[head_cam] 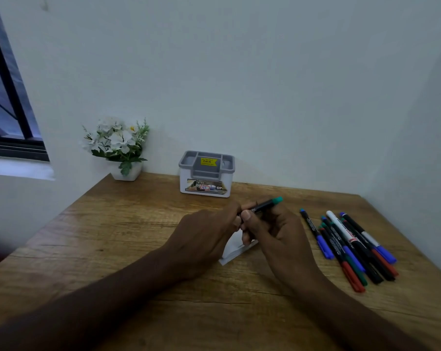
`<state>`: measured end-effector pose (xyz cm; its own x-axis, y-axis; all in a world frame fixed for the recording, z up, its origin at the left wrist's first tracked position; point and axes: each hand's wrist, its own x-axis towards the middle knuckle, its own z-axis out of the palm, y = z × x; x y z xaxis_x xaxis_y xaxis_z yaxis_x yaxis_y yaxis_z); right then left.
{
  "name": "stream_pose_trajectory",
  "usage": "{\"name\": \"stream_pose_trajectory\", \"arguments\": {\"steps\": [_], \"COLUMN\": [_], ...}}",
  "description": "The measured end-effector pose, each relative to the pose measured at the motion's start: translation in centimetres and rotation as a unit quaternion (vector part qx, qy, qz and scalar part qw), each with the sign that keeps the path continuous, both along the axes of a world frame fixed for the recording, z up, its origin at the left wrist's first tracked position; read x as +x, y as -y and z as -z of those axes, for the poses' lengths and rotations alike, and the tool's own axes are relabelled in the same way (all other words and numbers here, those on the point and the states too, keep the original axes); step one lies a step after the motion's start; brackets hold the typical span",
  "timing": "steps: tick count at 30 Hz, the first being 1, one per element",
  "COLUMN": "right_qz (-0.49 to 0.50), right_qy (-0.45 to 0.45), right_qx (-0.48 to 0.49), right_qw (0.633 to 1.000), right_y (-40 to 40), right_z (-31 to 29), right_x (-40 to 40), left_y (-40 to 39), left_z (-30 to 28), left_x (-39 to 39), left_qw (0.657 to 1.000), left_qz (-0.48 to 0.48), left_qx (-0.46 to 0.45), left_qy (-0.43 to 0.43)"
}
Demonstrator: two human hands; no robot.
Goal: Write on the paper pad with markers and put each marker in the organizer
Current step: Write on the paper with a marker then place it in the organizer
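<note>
From the head view, we see both hands meeting over the middle of the wooden counter (138, 249), just in front of the organizer (206, 173), which stands against the back wall with its grey compartments showing nothing in them. The right hand (275, 231) has its fingers curled round the barrel of a green-tipped marker (265, 205), whose green end points up and to the right; the left hand (209, 234) is closed at the marker's other end, and we judge it is pinching the cap, though the cap itself is hidden behind the fingers. Under the hands lies the white paper pad (235, 250), of which only a corner and an edge show. To do this step well, we should keep the barrel steady in the right hand and pull or press the cap straight along the marker's line, without twisting over the pad, so the tip does not smear stray ink on the page or the fingers. On the right lies a loose row of other markers (351, 247), blue, red, green and black capped, well apart from the hands; we judge most of the task is yet to be done. A small white pot of white flowers (118, 145) stands at the back left, near the window (9, 110), clear of the short path from hands to organizer.
</note>
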<state>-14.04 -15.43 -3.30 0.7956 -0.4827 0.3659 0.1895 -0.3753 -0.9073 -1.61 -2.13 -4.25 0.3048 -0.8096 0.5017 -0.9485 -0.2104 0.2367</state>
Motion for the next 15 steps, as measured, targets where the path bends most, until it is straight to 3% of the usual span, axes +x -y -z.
{"name": "stream_pose_trajectory", "arguments": {"steps": [10, 13, 15], "right_qz": [0.041, 0.078, 0.076], "right_qy": [0.047, 0.096, 0.126], "right_qx": [-0.008, 0.055, 0.142], "right_qw": [0.998, 0.991, 0.979], "right_y": [0.1, 1.1, 1.6], "right_z": [-0.8, -1.7, -2.2], "right_x": [-0.6, -0.9, -1.1], "left_y": [-0.9, -2.3, -3.5], "left_z": [-1.2, -1.8, -1.5], "left_x": [0.8, 4.0, 6.0], "left_qw": [0.997, 0.994, 0.993], "left_qz": [0.004, -0.011, -0.001], "left_qx": [-0.028, -0.031, 0.048], "left_qy": [-0.067, -0.101, -0.105]}}
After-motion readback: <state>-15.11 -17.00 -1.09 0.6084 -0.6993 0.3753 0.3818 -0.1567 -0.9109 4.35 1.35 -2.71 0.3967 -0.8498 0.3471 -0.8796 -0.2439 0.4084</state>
